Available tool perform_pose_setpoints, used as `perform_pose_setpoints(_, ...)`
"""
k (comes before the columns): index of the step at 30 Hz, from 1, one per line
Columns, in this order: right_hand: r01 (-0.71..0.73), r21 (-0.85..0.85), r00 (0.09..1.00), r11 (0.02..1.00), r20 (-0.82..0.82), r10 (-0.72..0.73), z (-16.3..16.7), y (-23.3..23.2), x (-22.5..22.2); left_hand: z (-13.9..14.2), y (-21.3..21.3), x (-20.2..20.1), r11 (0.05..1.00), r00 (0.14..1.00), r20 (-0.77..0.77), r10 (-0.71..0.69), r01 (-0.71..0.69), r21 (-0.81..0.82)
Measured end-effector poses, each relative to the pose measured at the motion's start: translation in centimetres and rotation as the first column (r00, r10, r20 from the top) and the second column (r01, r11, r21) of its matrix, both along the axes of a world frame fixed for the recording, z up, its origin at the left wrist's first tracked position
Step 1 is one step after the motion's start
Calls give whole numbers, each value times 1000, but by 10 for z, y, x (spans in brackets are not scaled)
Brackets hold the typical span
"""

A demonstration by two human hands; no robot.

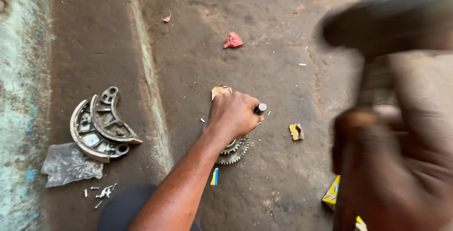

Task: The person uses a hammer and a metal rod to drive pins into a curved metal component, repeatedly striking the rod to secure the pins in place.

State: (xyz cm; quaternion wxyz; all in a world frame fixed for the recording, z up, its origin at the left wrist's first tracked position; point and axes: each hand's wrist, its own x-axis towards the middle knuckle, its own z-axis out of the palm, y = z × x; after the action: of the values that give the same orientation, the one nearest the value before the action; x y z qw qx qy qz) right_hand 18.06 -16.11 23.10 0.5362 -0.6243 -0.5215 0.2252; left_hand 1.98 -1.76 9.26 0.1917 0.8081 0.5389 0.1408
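Observation:
My left hand (233, 115) is closed around a short metal shaft (260, 108), whose grey end sticks out past my fingers. Under that hand a toothed gear (234, 151) lies on the dirt floor. My right hand (377, 165) is raised close to the camera on the right, blurred, gripping the wooden handle of a hammer (387, 23). The hammer's dark head is high at the upper right.
Two curved metal brake shoes (101, 124) lie at the left beside a clear plastic bag (70, 165) and several small screws (104, 192). A red scrap (233, 40), a yellow scrap (296, 131) and a yellow box (332, 193) lie on the ground.

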Motion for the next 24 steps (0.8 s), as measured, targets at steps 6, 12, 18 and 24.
perform_pose_setpoints(6, -174, -217, 935, 960, 269, 231, -57, 34, -13, 1, 3, 0, 999, 1000, 5, 27, -27, -31)
perform_pose_setpoints(12, -229, -422, 970, 877, -29, 240, -84, 26, 3, 5, -2, -6, 1000, 996, -93, 0, -1, -14)
perform_pose_setpoints(18, -128, -295, 991, 947, -67, 113, -60, 35, 10, 0, 2, -13, 996, 998, 50, 31, -35, 77)
perform_pose_setpoints(24, -97, -356, 993, 929, -93, 69, -67, 32, 13, 4, 2, -8, 998, 999, -37, 17, -19, -57)
